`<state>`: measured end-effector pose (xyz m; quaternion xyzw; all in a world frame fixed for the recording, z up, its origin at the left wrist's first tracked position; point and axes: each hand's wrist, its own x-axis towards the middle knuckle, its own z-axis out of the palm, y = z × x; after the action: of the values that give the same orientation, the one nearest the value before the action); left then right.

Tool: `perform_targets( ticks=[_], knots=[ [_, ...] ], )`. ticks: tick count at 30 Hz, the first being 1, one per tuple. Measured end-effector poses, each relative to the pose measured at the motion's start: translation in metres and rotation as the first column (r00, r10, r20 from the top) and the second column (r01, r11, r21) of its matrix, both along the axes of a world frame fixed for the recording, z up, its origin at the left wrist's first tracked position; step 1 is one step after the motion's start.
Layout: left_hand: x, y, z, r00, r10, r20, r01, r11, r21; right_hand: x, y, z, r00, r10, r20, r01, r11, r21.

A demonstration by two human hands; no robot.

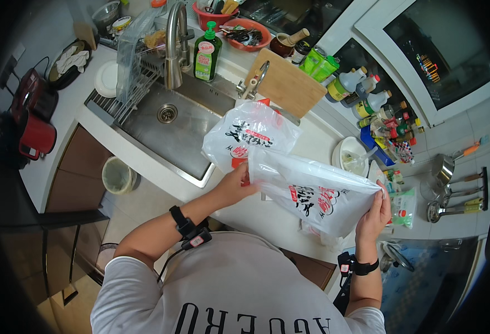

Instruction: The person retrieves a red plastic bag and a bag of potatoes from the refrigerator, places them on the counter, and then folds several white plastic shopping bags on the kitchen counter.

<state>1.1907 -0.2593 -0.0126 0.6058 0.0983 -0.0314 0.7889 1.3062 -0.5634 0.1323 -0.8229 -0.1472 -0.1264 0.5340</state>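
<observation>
A white plastic bag [278, 175] with black and red print is stretched flat between my two hands over the countertop. My left hand [237, 183] grips its left end, the fingers partly hidden and a bit of red showing beside them. Its right corner is pinched between the thumb and fingers of my right hand [374, 213]. Behind the held bag, a second printed white plastic bag [220, 144] lies crumpled on the counter by the sink's edge. Crumpled clear plastic [332, 242] shows under the held bag, near the counter's front edge.
A steel sink [145, 137] with a tall faucet [174, 46] lies to the left. Behind stand a green pump bottle [207, 54], a wooden cutting board [286, 83] and several sauce bottles [345, 85]. At right are a white bowl [345, 146] and hanging ladles [437, 211].
</observation>
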Motion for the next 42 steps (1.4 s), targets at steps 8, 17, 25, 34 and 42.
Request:
perform_targets(
  ticks=[8, 17, 25, 34, 42],
  knots=[
    [0.012, 0.026, -0.013, 0.997, -0.04, -0.063, 0.029, 0.987, -0.159, 0.006, -0.012, -0.005, 0.996, 0.022, -0.085, -0.008, 0.987, 0.162],
    [0.016, 0.008, 0.014, 0.987, -0.008, 0.158, -0.032, 0.968, 0.248, -0.003, -0.011, -0.004, 0.989, 0.051, -0.139, -0.017, 0.971, 0.239],
    [0.031, 0.002, -0.072, 0.99, -0.067, 0.123, 0.059, 0.996, 0.072, -0.013, -0.01, 0.002, 0.992, 0.028, -0.12, -0.008, 0.986, 0.165],
    [0.038, -0.005, -0.039, 0.958, 0.21, 0.193, -0.217, 0.976, 0.019, -0.021, -0.007, 0.002, 0.993, 0.058, -0.101, -0.049, 0.995, 0.091],
    [0.027, -0.003, -0.025, 0.972, 0.21, 0.101, -0.221, 0.969, 0.108, -0.029, -0.006, -0.001, 0.994, 0.015, -0.106, -0.017, 1.0, -0.023]
  ],
)
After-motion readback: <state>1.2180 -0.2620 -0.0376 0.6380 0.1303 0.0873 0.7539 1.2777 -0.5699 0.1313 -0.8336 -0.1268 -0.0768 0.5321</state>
